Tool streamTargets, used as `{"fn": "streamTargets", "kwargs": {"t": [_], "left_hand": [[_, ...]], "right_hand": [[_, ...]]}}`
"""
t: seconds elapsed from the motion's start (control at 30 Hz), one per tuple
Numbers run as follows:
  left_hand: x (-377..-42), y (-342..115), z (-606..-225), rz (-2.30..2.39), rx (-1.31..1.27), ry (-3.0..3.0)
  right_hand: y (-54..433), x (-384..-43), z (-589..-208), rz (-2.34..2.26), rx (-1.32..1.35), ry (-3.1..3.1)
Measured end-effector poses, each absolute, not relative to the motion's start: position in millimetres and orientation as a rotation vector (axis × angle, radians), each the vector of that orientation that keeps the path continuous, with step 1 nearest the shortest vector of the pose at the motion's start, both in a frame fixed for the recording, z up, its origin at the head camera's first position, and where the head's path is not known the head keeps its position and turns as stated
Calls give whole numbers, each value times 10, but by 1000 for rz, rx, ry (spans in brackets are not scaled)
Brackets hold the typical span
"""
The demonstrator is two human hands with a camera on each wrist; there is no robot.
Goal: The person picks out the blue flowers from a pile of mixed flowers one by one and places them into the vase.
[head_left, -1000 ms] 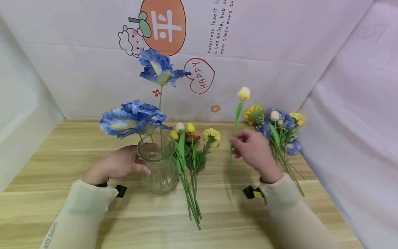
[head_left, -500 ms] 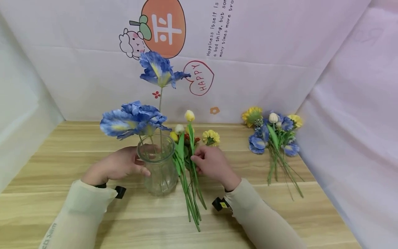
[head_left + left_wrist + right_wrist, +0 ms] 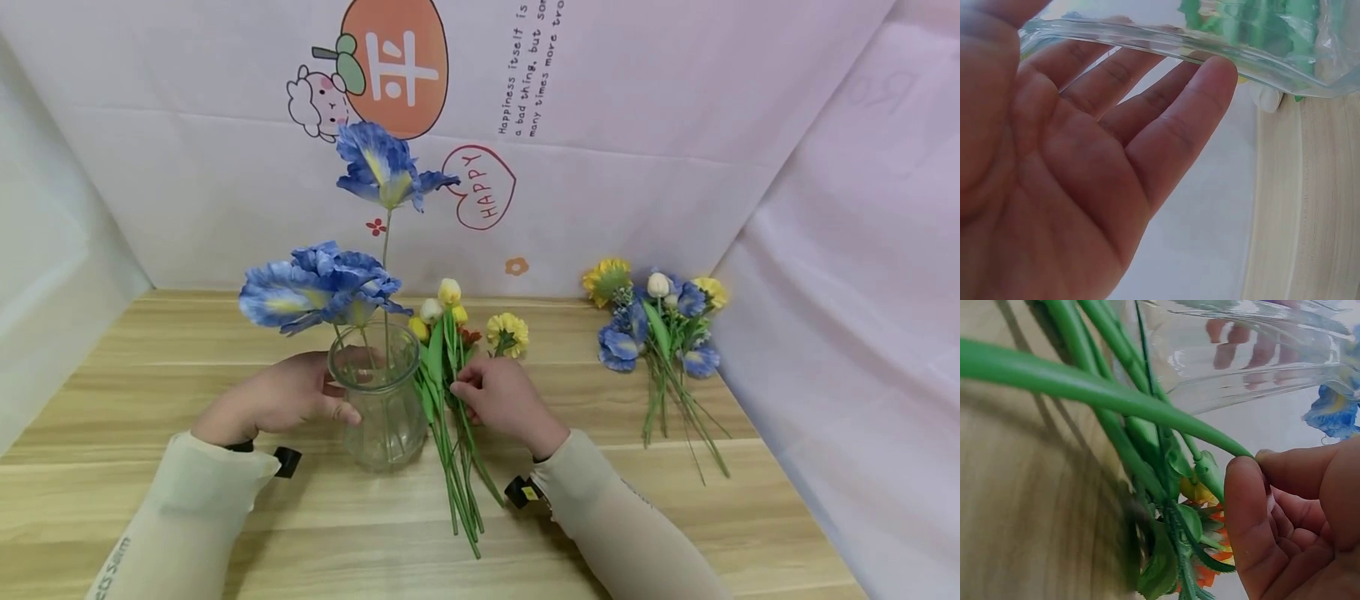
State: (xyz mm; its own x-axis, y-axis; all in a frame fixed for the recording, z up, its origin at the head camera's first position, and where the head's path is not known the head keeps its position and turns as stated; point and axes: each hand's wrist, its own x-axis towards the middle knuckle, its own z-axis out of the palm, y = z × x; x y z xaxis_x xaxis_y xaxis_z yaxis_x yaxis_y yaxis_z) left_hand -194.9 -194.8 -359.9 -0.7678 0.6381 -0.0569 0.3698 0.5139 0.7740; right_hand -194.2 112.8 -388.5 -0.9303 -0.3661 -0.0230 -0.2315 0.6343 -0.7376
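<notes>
My left hand (image 3: 288, 398) holds the neck of a clear glass vase (image 3: 390, 433), thumb at the front and fingers behind it. In the left wrist view its fingers (image 3: 1179, 125) reach to the glass rim. Several tall blue flowers (image 3: 318, 287) lean out of the vase. My right hand (image 3: 506, 400) pinches the green stem of a pale yellow tulip (image 3: 449, 291), just over a bunch of flowers (image 3: 437, 358) lying beside the vase. In the right wrist view thumb and forefinger meet on the tulip's stem (image 3: 1147, 415), which crosses the other stems.
A second bunch of flowers (image 3: 660, 325), blue, yellow and white, lies at the right on the wooden table (image 3: 360, 542). A yellow carnation (image 3: 507, 333) sits at the right of the near bunch. A white printed cloth (image 3: 600, 192) hangs behind.
My right hand has carried the pale yellow tulip leftward from near the right bunch to the bunch by the vase and lowered it there. The left hand stays on the vase.
</notes>
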Motion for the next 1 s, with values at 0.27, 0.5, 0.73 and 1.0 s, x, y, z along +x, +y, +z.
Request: {"fn": "streamTargets", "kwargs": {"t": [0.27, 0.5, 0.73, 1.0], "left_hand": [[-1943, -1954, -3582, 1112, 883, 2434], [-1945, -1955, -3577, 1115, 897, 2430], [-1936, -1955, -3575, 1104, 889, 2438], [-1928, -1960, -3570, 1115, 879, 2423]], "right_hand": [[1239, -2005, -3851, -984, -527, 2719], [1434, -2120, -3914, -726, -398, 2727], [1405, -2162, -4118, -924, -225, 2626], [1398, -2211, -4144, -1311, -60, 2552]]}}
